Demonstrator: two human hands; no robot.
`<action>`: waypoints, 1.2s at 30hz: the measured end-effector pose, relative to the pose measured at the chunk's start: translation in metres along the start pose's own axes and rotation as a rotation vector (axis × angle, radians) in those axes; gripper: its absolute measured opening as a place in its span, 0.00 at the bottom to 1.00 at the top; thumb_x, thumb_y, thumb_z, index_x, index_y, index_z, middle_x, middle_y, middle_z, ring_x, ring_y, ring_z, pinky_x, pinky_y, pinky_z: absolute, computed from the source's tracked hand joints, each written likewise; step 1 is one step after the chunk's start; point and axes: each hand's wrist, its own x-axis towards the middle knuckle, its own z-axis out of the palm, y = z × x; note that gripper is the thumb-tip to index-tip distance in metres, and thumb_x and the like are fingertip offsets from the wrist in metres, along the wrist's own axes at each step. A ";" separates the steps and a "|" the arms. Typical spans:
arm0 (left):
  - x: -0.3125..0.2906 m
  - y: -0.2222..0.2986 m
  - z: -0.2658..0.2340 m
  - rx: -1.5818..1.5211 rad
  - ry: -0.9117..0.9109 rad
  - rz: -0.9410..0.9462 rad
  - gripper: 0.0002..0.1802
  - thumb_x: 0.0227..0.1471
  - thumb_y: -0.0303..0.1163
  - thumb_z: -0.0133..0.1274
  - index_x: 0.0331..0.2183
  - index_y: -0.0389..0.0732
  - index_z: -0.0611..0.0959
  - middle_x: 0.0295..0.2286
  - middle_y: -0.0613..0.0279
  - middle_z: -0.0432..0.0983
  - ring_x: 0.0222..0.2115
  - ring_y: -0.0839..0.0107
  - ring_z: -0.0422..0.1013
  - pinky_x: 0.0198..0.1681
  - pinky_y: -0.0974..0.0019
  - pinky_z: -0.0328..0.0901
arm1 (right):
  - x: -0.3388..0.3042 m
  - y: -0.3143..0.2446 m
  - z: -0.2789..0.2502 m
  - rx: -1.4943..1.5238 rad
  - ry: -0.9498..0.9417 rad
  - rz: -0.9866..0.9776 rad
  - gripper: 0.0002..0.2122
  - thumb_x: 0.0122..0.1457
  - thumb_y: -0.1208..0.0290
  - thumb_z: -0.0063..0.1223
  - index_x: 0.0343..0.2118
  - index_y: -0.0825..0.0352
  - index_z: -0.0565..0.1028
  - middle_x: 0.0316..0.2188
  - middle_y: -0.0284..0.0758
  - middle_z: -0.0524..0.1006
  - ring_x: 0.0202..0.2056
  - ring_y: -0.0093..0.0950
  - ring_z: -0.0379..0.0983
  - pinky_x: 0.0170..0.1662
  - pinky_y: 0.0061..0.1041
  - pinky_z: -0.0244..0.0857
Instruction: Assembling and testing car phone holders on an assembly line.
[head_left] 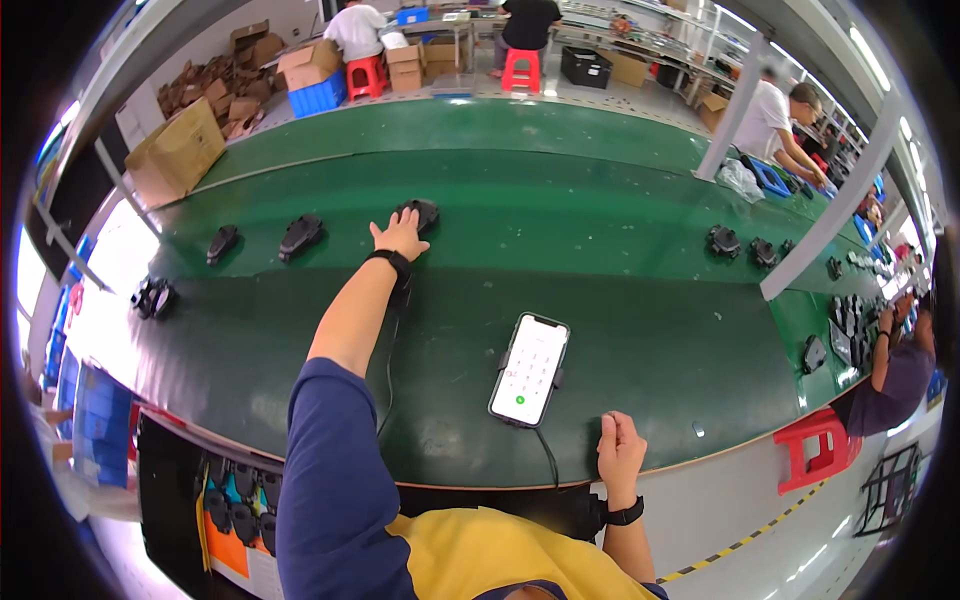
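Note:
My left arm stretches far forward over the green work surface. With its fingers spread, my left hand [401,237] is at the near left side of a black molded plastic part [426,213]; I cannot tell whether it grips the part. Two similar black parts, one larger [302,236] and one smaller [222,243], lie further left. My right hand [621,452] is curled into a fist at the table's front edge, and nothing shows in it. Between my arms lies a phone [530,368] in a clamp holder with a cable, its screen lit with a keypad.
Another black part [153,298] lies at the left edge, and more [722,241] sit at the right. Grey posts [835,200] rise from the table. A cardboard box [177,152] stands far left. Co-workers sit beyond and at right, near a red stool [816,450].

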 end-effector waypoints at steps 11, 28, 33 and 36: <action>-0.017 -0.004 0.007 -0.116 0.014 -0.019 0.35 0.43 0.38 0.55 0.53 0.48 0.61 0.54 0.65 0.56 0.54 0.61 0.55 0.53 0.40 0.50 | 0.002 0.002 -0.004 -0.020 -0.004 -0.018 0.08 0.58 0.70 0.45 0.30 0.70 0.71 0.11 0.28 0.66 0.13 0.14 0.61 0.17 0.14 0.54; -0.095 0.021 0.011 -2.304 -0.074 -0.135 0.07 0.53 0.29 0.47 0.34 0.37 0.74 0.26 0.63 0.74 0.32 0.68 0.73 0.43 0.63 0.66 | 0.005 -0.006 -0.011 0.016 0.016 0.039 0.08 0.57 0.71 0.46 0.31 0.72 0.71 0.13 0.31 0.69 0.14 0.15 0.61 0.20 0.14 0.57; -0.093 0.009 0.037 -2.535 -0.068 -0.097 0.06 0.53 0.31 0.48 0.32 0.39 0.74 0.25 0.60 0.74 0.31 0.65 0.73 0.44 0.61 0.66 | 0.003 -0.005 -0.006 0.053 0.044 0.035 0.08 0.58 0.72 0.44 0.31 0.73 0.71 0.14 0.29 0.69 0.14 0.14 0.61 0.18 0.14 0.54; -0.095 0.016 0.034 -2.513 -0.098 -0.080 0.05 0.53 0.31 0.48 0.31 0.39 0.74 0.25 0.58 0.75 0.31 0.64 0.73 0.44 0.60 0.66 | 0.002 -0.005 -0.005 0.044 0.078 0.022 0.08 0.58 0.71 0.45 0.31 0.72 0.71 0.13 0.30 0.69 0.14 0.14 0.61 0.18 0.14 0.55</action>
